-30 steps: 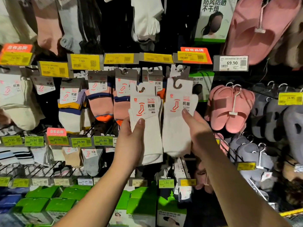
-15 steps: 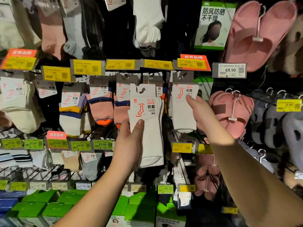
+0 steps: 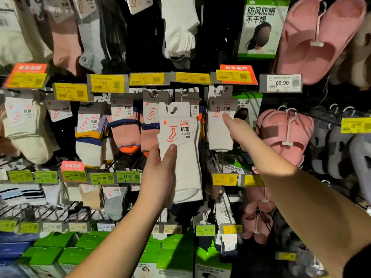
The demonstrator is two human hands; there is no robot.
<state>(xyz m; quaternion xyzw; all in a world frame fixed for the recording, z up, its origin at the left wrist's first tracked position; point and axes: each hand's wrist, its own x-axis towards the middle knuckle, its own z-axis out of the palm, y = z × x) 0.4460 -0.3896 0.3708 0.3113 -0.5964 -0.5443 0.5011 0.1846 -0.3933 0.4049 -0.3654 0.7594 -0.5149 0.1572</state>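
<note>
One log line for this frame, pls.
left hand: grips loose sock pack, off the rack | right hand: pinches hanging sock pack on its hook | stage: hanging pack not yet released

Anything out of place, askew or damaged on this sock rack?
Nothing damaged or spilled. One white sock pair is unhooked, held by the left hand; the right hand holds a hanging white pair beside it.
</note>
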